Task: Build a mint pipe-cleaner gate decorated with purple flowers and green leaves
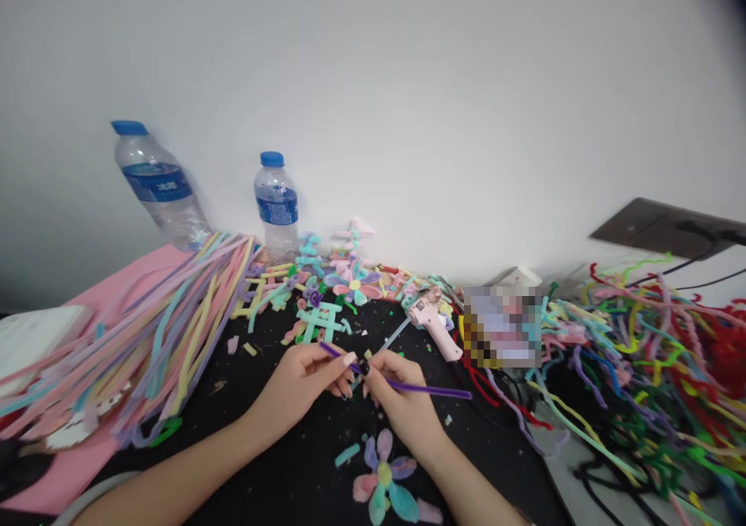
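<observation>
A purple pipe cleaner (430, 389) runs between my two hands, its long end pointing right past my right wrist. My left hand (308, 370) pinches it near its upper left end. The fingertips of my right hand (395, 382) close on it beside the left ones, almost touching them. Just below my hands lies a pipe-cleaner flower (383, 475) with petals of several colours and a yellow centre. A short turquoise piece (347, 454) rests to its left. Beyond my hands are a mint lattice shape (320, 322) and a pink glue gun (434, 324) with a clear glue stick.
Long pastel pipe cleaners (192, 316) lie bundled on a pink sheet (93, 475) at left. Two bottles with blue caps, a tilted bottle (155, 180) and an upright bottle (277, 203), stand by the wall. Tangled pipe cleaners (653, 378) and a wall socket (658, 229) with cables are at right.
</observation>
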Action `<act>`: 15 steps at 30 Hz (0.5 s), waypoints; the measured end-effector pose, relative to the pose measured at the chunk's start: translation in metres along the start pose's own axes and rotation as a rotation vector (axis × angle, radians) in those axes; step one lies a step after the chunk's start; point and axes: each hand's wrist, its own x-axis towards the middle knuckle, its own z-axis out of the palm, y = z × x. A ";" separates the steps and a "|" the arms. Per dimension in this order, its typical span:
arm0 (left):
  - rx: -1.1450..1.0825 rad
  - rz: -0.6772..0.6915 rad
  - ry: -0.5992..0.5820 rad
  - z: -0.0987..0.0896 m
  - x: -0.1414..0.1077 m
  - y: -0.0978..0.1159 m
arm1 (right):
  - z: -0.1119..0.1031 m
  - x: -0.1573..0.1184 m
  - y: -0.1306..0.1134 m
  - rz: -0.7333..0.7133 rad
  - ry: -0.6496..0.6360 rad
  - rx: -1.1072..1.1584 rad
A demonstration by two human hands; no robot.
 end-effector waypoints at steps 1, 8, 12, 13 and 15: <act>0.015 0.017 -0.002 0.001 -0.001 0.001 | 0.000 -0.001 0.000 -0.016 -0.019 -0.052; 0.017 0.047 -0.075 0.004 -0.003 0.000 | 0.001 -0.003 -0.003 -0.066 -0.097 -0.102; 0.074 0.105 -0.067 0.004 -0.003 -0.001 | 0.002 -0.004 -0.002 -0.098 -0.115 -0.103; 0.101 0.114 -0.058 0.004 -0.004 0.000 | 0.002 -0.004 -0.001 -0.105 -0.113 -0.114; 0.175 0.128 -0.036 0.004 -0.004 0.001 | 0.003 -0.005 0.001 -0.121 -0.104 -0.140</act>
